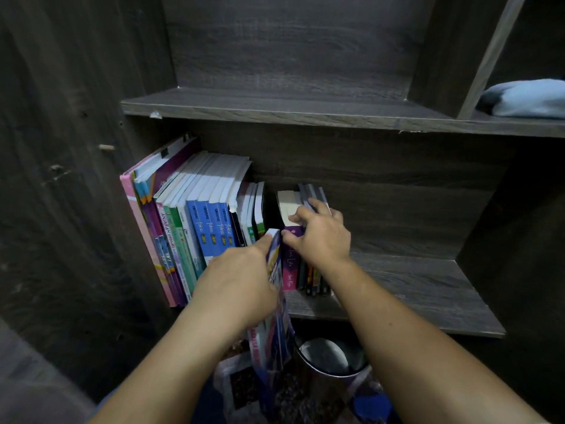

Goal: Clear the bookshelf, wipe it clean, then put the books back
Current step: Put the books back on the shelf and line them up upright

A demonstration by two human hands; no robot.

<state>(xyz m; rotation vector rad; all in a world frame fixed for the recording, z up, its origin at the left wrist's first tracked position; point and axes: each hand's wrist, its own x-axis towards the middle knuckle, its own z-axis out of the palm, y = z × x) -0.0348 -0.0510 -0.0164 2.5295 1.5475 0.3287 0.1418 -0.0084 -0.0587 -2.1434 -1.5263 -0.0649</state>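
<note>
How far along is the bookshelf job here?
Hard to say whether books are going out or back in. The upper shelf is bare and a cloth lies aside to its right. In hand: the left hand grips a blue-covered book at the gap in the row, while the right hand holds the small group upright. Left: the lower shelf is only part full.

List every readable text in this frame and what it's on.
"ANAKAN", then a word I can't finish: spine of the white-purple book.
"fokus": spines of the three blue books.
Caps atop those blue spines: blurred.
Green book spine: too small.
Magazine-like book gripped by the left hand: cover print blurred.
Small books gripped by the right hand: script and spine print unreadable.
</note>
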